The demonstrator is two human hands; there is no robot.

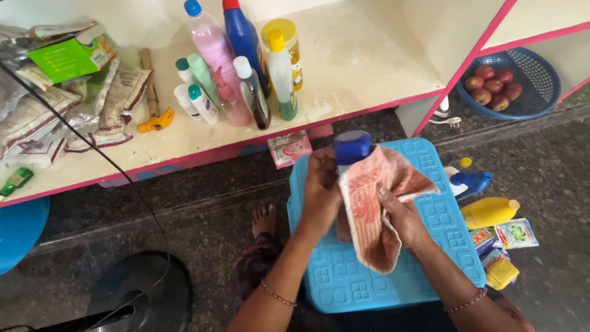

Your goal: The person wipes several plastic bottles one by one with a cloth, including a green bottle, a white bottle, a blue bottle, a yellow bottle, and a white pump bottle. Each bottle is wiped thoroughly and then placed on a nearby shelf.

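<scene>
Head view: bottle (351, 161) in left hand (321, 192)

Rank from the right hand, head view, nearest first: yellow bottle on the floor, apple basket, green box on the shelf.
From the right hand:
1. Yellow bottle, lying on the floor just to its right.
2. Apple basket, upper right, in the low shelf compartment.
3. Green box, far upper left on the shelf.

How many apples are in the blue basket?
7 apples show, all clustered in the blue basket in the lower shelf compartment at the upper right; more may be hidden beneath them or behind the shelf edge.
</scene>
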